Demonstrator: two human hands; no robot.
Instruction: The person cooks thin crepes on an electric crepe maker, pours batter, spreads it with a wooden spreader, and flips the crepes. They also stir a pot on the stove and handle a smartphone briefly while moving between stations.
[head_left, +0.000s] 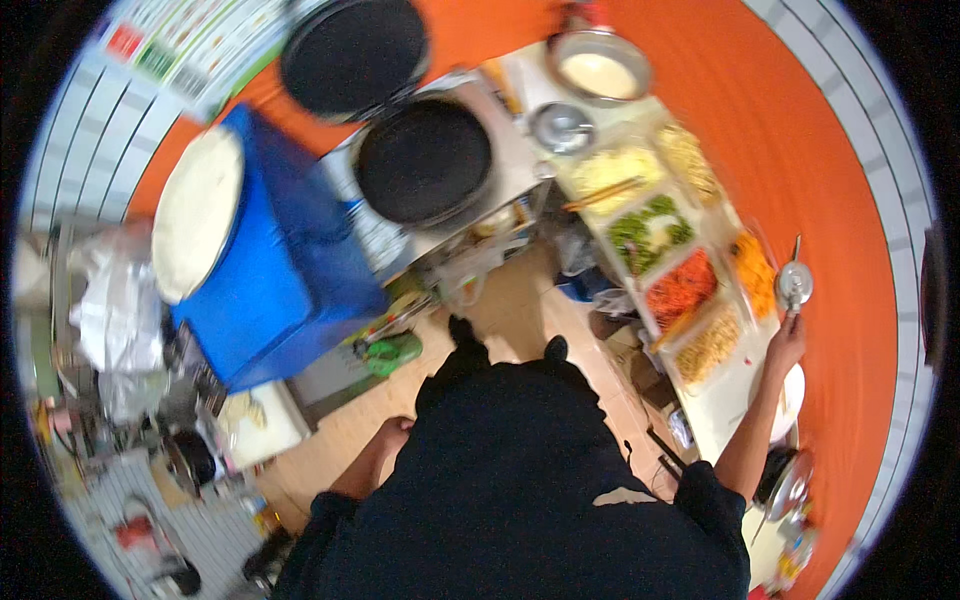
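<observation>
At the far right, my right hand (786, 345) reaches to a small round metal utensil (794, 283) and closes on its short handle; blur hides its exact kind. Close by are a container of shredded orange food (754, 274), probably carrot, and one of pale brown food bits (707, 346). My left hand (396, 431) hangs low beside my dark clothing, with no object visible in it. Its fingers are partly hidden. Ahead of me is a round black griddle (424, 161) with its black lid (356, 56) raised.
A blue bin (262, 300) bears a round pale slab (199, 214) at left. Along the right counter stand chopped greens (649, 232), red shreds (682, 289), yellow shreds (619, 172) with chopsticks (604, 193), a metal lid (562, 126) and a pot of pale batter (600, 73).
</observation>
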